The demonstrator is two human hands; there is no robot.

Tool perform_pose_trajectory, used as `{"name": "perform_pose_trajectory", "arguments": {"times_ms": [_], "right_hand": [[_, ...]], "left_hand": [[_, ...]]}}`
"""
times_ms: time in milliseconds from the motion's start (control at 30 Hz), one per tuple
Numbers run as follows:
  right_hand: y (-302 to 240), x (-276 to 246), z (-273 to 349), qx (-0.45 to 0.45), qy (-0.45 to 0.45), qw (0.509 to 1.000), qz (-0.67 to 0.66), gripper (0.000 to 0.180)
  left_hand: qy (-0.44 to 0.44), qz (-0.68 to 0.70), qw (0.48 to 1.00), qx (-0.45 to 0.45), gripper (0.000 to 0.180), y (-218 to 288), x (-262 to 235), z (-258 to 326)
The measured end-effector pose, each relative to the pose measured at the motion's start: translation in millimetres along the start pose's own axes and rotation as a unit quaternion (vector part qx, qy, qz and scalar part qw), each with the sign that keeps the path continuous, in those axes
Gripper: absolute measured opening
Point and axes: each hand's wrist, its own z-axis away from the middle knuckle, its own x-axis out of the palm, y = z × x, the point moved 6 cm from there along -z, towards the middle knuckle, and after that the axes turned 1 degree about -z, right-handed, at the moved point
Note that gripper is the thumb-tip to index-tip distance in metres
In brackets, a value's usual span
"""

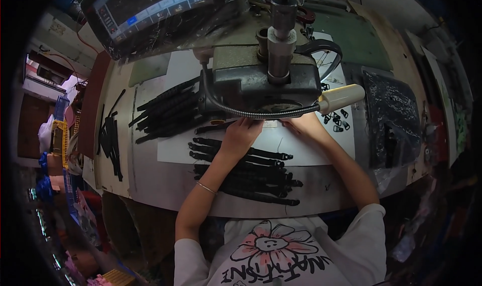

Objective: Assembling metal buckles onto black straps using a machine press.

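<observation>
Both my hands are under the head of a sewing machine (266,80), near its lit needle area. My left hand (243,133) is closed with its fingers pressed together at the end of a black strap (218,127), which trails out to the left. My right hand (301,124) reaches in from the right, its fingers drawn together toward the needle area. The machine head partly covers its fingertips, and what they pinch cannot be made out. Several black straps with small buckles at their ends (251,180) lie in front, under my left forearm.
Another pile of black straps (168,108) lies left of the machine, with loose strips (110,140) farther left. Small black buckles (339,120) are scattered right of my right hand. A black plastic bag (391,120) is at the right. A lamp (341,98) and a screen (155,10) stand above.
</observation>
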Motion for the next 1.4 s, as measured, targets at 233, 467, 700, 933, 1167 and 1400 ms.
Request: {"name": "perform_pose_trajectory", "arguments": {"times_ms": [233,467,700,933,1167,1400], "right_hand": [[7.7,0.1,-18.2,-0.059,-0.005,0.998,0.008,0.02],[-1.6,1.8,-5.1,0.04,-0.032,0.993,-0.106,0.013],[21.0,0.8,-24.1,-0.002,-0.016,0.994,0.11,0.014],[1.5,-1.8,-6.1,-0.056,0.074,0.957,0.275,0.031],[-3.3,0.0,27.6,-0.384,0.192,0.863,0.265,0.024],[-9.3,7.9,35.8,-0.404,0.193,0.837,0.315,0.015]], "left_hand": [[-0.03,-0.007,0.999,-0.026,0.026,-4.7,5.4,-2.8],[-0.005,0.022,1.0,-0.012,0.017,-7.7,6.9,-5.7],[-0.035,0.078,0.996,-0.018,0.019,-14.2,16.2,-6.7],[-0.037,-0.009,0.988,0.147,0.027,-3.3,15.9,-2.8],[-0.045,-0.107,0.965,0.236,0.027,8.7,20.6,-3.1],[-0.009,-0.089,0.962,0.257,0.021,9.6,7.3,-8.8]]}}
